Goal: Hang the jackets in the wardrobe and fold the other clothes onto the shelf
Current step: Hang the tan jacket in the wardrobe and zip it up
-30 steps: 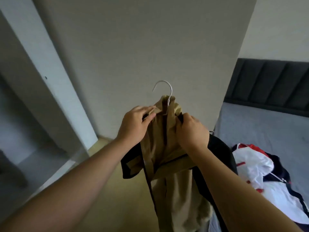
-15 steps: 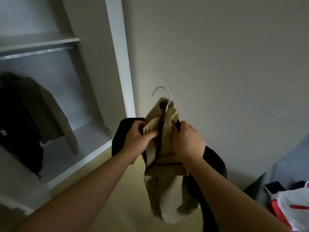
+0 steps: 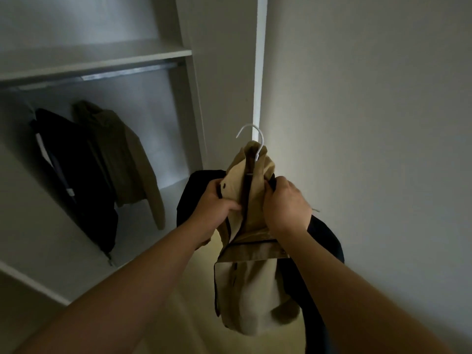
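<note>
Tan jacket (image 3: 246, 290) on hanger (image 3: 262, 143), left hand (image 3: 212, 205) and right hand (image 3: 287, 205) fingers (image 3: 231, 207) pinching it; coats (image 3: 120, 159) on rail (image 3: 122, 74).

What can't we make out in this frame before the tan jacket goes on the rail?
- Hanger: head view, only the hook shows; tan jacket covers the rest.
- Dark garment: head view, mostly behind jacket and forearms; type unclear.
- Hangers of black jacket and olive jacket: head view, lost in dim blur under the rail.
- Fingers of left hand and right hand: head view, mostly tucked into fabric.
</note>
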A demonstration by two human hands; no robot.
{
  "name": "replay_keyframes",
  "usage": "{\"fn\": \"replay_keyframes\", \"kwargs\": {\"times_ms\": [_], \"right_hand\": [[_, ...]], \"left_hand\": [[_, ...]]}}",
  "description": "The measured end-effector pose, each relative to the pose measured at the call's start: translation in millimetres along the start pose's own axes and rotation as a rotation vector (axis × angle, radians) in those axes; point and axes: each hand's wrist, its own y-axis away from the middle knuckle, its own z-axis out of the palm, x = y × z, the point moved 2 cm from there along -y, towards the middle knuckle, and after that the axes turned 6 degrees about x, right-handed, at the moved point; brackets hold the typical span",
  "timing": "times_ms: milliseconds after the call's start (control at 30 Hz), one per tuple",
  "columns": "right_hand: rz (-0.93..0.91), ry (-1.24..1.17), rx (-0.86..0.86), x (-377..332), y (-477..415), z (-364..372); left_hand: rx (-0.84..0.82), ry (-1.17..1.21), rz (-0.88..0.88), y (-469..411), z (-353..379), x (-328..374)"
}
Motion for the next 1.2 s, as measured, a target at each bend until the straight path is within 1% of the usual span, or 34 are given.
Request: {"fn": "replay_keyframes", "kwargs": {"times_ms": [100,167,333,400,533,633,767,867,1067,1200], "right_hand": [[-0.026,-0.027,-0.042,-23,-36,42],[-0.038,-0.081,-0.083,-39,-64,72],[-0.039,-0.204,-0.287,-81,-140,136],[-0.063,-0.228,-0.306,-101,-168,156],[-0.144,-0.248,-0.29,-142,-218,194],[-0.172,-0.239,-0.298,-169,-246,225],[-0.174,-0.217,-0.265,-208,-279,278],[-0.126,-0.174,-0.217,-238,-301,318],[-0.039,-0.113,-0.152,-295,-332,372],[-0.011,-0.119,-0.174,-319,-350,398]], "left_hand": [[0.031,0.004,0.007,-44,-15,3],[0.08,-0.019,0.017,-75,-27,8],[0.2,-0.024,0.002,-153,-63,22],[0.234,-0.064,0.03,-183,-77,33],[0.289,-0.178,0.079,-243,-108,45],[0.251,-0.26,0.147,-285,-131,43],[0.22,-0.33,0.184,-352,-178,26],[0.173,-0.39,0.213,-404,-212,6],[0.079,-0.436,0.19,-487,-258,-17],[0.036,-0.4,0.144,-532,-275,-17]]}}
